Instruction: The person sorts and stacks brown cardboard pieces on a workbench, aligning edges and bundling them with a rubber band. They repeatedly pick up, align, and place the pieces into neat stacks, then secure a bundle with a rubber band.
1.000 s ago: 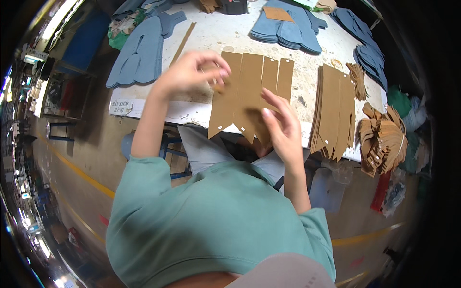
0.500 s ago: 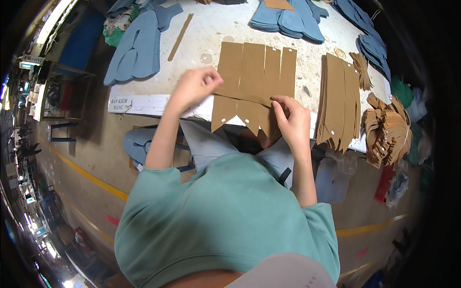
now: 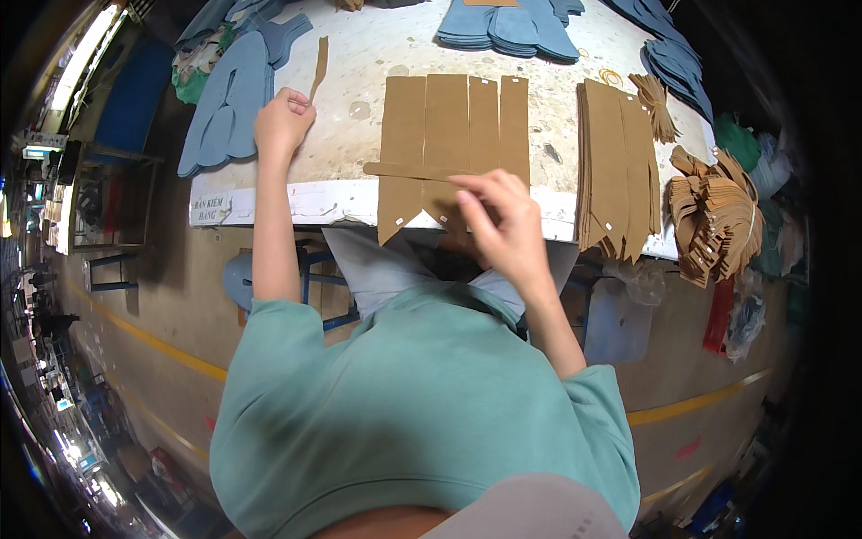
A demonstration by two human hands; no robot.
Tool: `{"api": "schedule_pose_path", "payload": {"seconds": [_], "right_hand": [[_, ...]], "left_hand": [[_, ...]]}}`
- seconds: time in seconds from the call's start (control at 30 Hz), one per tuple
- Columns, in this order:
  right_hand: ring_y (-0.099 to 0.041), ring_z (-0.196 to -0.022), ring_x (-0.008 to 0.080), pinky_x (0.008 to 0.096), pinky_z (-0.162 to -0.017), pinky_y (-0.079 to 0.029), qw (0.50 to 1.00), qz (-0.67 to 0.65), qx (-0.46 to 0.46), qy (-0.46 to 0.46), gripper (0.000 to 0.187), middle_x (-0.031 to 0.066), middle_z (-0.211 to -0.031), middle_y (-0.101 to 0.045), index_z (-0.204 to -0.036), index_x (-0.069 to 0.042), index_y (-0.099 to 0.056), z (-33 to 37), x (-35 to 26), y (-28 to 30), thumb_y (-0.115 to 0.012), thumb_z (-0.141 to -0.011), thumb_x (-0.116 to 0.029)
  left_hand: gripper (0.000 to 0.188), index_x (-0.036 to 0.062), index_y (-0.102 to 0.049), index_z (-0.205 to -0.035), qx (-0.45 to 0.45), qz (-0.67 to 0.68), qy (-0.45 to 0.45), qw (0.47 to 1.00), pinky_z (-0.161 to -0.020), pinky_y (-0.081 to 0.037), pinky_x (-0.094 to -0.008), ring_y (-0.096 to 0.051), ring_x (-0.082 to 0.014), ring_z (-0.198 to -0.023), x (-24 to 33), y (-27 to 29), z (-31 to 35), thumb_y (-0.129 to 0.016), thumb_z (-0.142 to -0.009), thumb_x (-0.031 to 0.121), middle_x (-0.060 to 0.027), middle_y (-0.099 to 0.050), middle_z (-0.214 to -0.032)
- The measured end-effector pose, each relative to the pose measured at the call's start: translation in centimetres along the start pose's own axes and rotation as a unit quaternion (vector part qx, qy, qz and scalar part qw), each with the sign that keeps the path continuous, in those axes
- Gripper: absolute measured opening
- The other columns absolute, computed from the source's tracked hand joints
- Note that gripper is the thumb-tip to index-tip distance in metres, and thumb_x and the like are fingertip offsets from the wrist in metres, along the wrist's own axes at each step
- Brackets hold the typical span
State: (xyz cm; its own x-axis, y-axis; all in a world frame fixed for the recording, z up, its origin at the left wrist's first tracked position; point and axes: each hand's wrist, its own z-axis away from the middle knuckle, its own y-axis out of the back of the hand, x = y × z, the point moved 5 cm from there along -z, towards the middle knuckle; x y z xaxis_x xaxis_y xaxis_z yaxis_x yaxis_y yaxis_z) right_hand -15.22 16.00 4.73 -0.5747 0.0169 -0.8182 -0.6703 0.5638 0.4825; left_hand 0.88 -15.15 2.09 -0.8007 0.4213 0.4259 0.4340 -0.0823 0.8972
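At the left of the table, my left hand (image 3: 285, 123) has its fingers closed on the near end of a narrow brown strip (image 3: 321, 67). A second narrow brown strip (image 3: 395, 170) lies crosswise over a row of wide brown strips (image 3: 447, 117), which have pointed near ends and small white stickers. My right hand (image 3: 503, 216) is over the near part of that row. Its thumb and index finger are bent together at the crosswise strip's right end, which they cover.
Stacked blue-grey cut pieces lie at the left (image 3: 224, 112) and far side (image 3: 507, 31) of the white table (image 3: 346, 54). To the right are a pile of wide brown strips (image 3: 611, 162), a small brown bundle (image 3: 655, 108) and a larger tied bundle (image 3: 714, 211) at the edge.
My left hand has left the crosswise strip and reached left to the other narrow strip, whose near end it has taken hold of. My right hand stays by the crosswise strip's right end.
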Motion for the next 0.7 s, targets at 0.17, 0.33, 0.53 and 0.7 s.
{"api": "schedule_pose_path", "payload": {"seconds": [0.17, 0.33, 0.53, 0.7], "right_hand": [[-0.053, -0.103, 0.0297, 0.0379, -0.087, -0.046, 0.992, -0.087, 0.006, 0.094, 0.046, 0.0124, -0.110, -0.056, -0.129, -0.008, -0.056, -1.7, -3.4, -2.5, -0.066, -0.084, -0.013], [-0.063, -0.078, 0.0211, 0.0323, -0.074, -0.050, 0.953, -0.294, -0.065, 0.012, 0.035, 0.0135, -0.092, -0.064, -0.127, -0.005, -0.057, -2.5, -3.7, -4.1, -0.054, -0.095, -0.017], [-0.057, -0.064, 0.0066, 0.0246, -0.061, -0.049, 0.945, -0.271, -0.098, -0.157, 0.018, 0.0036, -0.071, -0.065, -0.104, -0.002, -0.069, -1.1, 0.7, -1.3, -0.058, -0.093, -0.012], [-0.060, -0.075, 0.0071, 0.0225, -0.071, -0.049, 0.969, -0.191, -0.023, -0.159, 0.016, 0.0009, -0.080, -0.066, -0.102, -0.001, -0.069, -1.7, 4.2, 2.2, -0.061, -0.092, -0.010]], "left_hand": [[0.013, 0.0072, -0.071, -0.094, -0.048, 0.158, -0.153, 0.974, -0.062, -0.047, -0.0212, -0.063, -0.0074, -0.071, 6.9, 3.1, 7.0, -0.068, -0.082, 0.011, -0.0028, -0.068, -0.077], [0.010, 0.0002, -0.070, -0.093, -0.241, 0.365, -0.200, 0.877, -0.060, -0.046, -0.0190, -0.058, -0.0047, -0.067, 11.5, 4.1, 13.0, -0.068, -0.084, 0.003, -0.0015, -0.066, -0.079], [0.011, -0.0015, -0.068, -0.096, -0.242, 0.449, -0.098, 0.854, -0.061, -0.047, -0.0180, -0.057, -0.0037, -0.067, 8.4, 2.5, 10.0, -0.067, -0.087, 0.003, -0.0013, -0.066, -0.081], [0.011, -0.0014, -0.068, -0.098, -0.242, 0.490, -0.063, 0.835, -0.064, -0.048, -0.0175, -0.057, -0.0038, -0.068, 6.8, -0.5, 9.6, -0.066, -0.088, 0.004, -0.0021, -0.067, -0.088]]}}
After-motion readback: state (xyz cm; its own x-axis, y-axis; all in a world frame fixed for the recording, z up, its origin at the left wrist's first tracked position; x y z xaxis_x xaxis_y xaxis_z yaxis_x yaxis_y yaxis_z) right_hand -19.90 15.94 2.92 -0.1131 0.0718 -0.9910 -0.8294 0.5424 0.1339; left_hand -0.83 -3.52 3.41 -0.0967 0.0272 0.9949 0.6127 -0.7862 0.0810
